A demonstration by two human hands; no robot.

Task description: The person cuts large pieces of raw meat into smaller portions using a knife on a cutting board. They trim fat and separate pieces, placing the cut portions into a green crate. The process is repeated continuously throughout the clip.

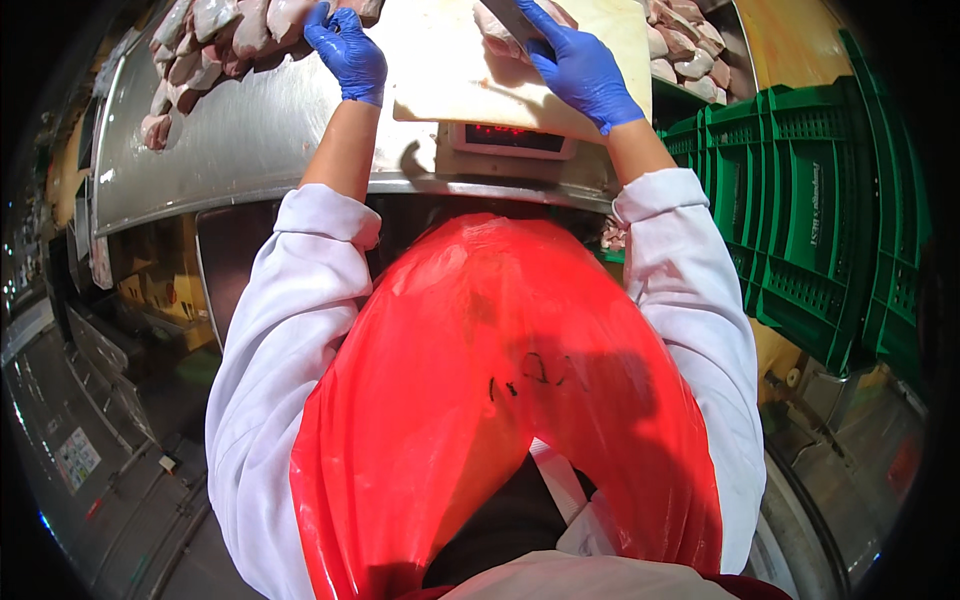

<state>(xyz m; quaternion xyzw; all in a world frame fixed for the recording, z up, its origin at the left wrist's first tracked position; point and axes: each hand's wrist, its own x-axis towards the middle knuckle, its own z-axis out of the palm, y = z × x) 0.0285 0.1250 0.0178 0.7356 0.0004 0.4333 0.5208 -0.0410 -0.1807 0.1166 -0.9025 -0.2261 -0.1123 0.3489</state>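
Raw pale-pink meat pieces (251, 32), piled at L on shiny steel table (250, 135), appear soft, slippery, prob. best held mid-body; R blue-gloved hand (588, 78) has grip closed on grey metal-bladed knife (518, 22), L blue-gloved hand (350, 58) beside pile, grip state can't be confirmed at frame edge.

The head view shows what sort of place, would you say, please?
Probably a meat-cutting workroom: raw meat lies heaped on a metal table, the gloved right hand holds a knife, and green crates stand alongside.
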